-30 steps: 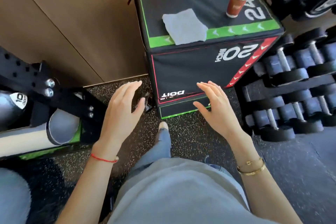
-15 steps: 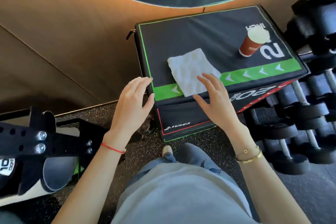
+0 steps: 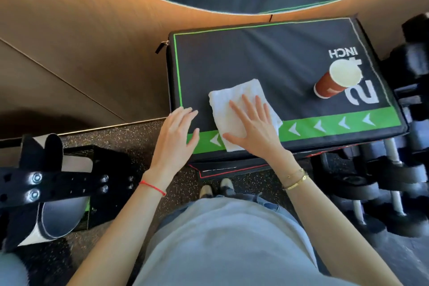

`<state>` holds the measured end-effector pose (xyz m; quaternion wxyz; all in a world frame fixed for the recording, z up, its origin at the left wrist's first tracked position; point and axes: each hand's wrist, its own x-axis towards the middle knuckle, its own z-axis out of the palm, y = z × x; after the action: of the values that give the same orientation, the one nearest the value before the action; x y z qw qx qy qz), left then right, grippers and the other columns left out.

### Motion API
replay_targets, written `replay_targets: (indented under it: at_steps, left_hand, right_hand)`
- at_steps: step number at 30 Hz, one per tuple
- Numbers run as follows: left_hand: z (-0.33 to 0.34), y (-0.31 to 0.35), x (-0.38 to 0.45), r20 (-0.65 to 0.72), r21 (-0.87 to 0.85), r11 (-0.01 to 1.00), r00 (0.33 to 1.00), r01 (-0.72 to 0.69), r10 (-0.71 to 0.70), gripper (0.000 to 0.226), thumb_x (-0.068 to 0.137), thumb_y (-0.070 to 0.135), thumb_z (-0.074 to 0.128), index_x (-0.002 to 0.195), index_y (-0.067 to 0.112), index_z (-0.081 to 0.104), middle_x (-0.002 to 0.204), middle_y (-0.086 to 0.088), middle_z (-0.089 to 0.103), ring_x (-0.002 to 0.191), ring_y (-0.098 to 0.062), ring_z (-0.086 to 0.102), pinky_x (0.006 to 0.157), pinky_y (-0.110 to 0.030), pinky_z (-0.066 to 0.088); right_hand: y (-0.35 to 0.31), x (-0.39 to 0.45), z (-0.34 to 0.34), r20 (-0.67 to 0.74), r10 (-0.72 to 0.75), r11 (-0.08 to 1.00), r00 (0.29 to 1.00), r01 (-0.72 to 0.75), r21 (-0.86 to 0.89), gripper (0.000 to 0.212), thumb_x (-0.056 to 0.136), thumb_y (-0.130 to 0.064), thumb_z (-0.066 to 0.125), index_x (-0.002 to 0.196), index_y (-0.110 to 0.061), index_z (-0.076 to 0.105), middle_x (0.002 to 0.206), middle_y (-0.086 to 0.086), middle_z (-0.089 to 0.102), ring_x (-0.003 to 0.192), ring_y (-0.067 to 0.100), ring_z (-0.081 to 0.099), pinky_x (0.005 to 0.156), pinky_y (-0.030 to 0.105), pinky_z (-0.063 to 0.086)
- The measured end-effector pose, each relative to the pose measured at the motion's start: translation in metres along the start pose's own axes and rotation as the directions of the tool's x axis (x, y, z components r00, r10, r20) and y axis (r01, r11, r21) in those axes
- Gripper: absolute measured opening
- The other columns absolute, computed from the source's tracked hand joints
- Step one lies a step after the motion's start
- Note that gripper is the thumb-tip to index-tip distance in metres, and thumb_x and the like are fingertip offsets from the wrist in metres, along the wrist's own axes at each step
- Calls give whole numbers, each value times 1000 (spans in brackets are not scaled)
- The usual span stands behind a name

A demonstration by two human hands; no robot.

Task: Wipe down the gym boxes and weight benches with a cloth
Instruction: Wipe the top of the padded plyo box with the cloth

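White cloth (image 3: pixel 234 109) lying flat on top of black gym box (image 3: pixel 267 58), near box's front edge, left of centre, partly over the green arrow strip; right hand (image 3: pixel 251 125) pressed flat on cloth, fingers straight & spread wide, gripping nothing; left hand (image 3: pixel 175 139) at box's front-left corner, fingers straight & relaxed, open wide, holding nothing, fingertips over the green strip's left end, contact w/ box unclear; red paper cup (image 3: pixel 334 81) w/ white lid standing on box top toward its right side, well apart from cloth, partly covering the white "24 INCH" print; black dumbbells (image 3: pixel 394 183) on rack just right of box; black metal frame w/ bolts (image 3: pixel 46 183) on floor to left of box, grey roller end (image 3: pixel 62 218) under it; wooden wall panel (image 3: pixel 81 53) behind & left of box; mirror above it w/ reflection of box top & cloth; speckled rubber floor (image 3: pixel 139 137) in front of box; person's shoes (image 3: pixel 216 189) close to box's front face; red string on left wrist, gold bracelets on right wrist.
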<state>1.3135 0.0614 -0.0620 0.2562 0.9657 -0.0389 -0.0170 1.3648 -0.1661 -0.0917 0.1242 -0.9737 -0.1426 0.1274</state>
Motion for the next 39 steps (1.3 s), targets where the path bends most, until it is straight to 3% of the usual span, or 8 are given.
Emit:
replay_targets:
  at_steps: [3,6,11,13,16,27,34,39]
  left_hand:
    - [5,-1,4,4,1,999,999,39,-39,44,98,20,56,140,10,51,144,-5,51,143,-20,37,121,-37,29]
    - [8,0,7,8,4,999,999,47,-47,44,97,20,56,140,10,52,143,-5,52,142,-21,38,120,-38,30]
    - [9,7,9,20,1,999,998,53,-53,44,98,20,55,141,10,51,143,-4,51,142,-20,38,120,-39,31]
    - [9,10,10,17,1,999,999,45,-45,44,98,21,54,141,11,51,144,-4,51,142,-19,38,120,-38,31]
    - [8,15,10,10,-3,1000,1000,29,-29,44,98,21,54,141,11,51,143,-3,52,142,-17,38,120,-36,30]
    - [1,27,-1,37,-39,984,984,-171,172,42,98,22,54,139,11,53,141,-2,55,140,-18,41,119,-37,32]
    - [-9,12,-24,112,-87,897,891,-433,441,40,95,16,59,135,11,56,136,-2,59,135,-21,46,116,-42,35]
    - [-18,3,-56,234,-129,779,745,-613,625,38,95,18,58,133,12,57,134,-3,59,132,-22,49,116,-39,36]
  right_hand:
    - [0,1,6,-70,-13,999,997,10,-42,85,86,-67,54,157,-36,17,166,5,9,152,39,1,122,49,1]
    - [3,2,9,-148,-25,1000,989,24,-9,69,91,-58,56,151,-32,38,161,4,29,148,40,20,121,49,15]
    - [9,-4,8,-295,-74,997,953,82,16,40,95,-45,58,131,-27,59,136,-5,56,119,31,48,94,43,41]
    - [10,-7,7,-317,-89,994,944,102,25,34,96,-41,58,126,-26,60,126,-4,59,105,31,51,84,42,43]
    - [12,-12,3,-303,-80,993,950,102,59,33,95,-36,61,125,-23,60,118,1,59,96,31,51,79,41,41]
    - [6,-85,-12,-391,205,962,897,-111,249,36,93,-29,66,127,-21,60,119,4,56,101,29,49,90,40,38]
    - [-46,-166,16,-480,447,892,755,-331,309,33,92,-30,67,124,-20,63,115,4,59,97,29,52,84,44,41]
    - [-110,-234,53,-492,635,773,596,-497,395,34,92,-31,67,123,-17,64,113,4,59,96,29,53,83,43,42]
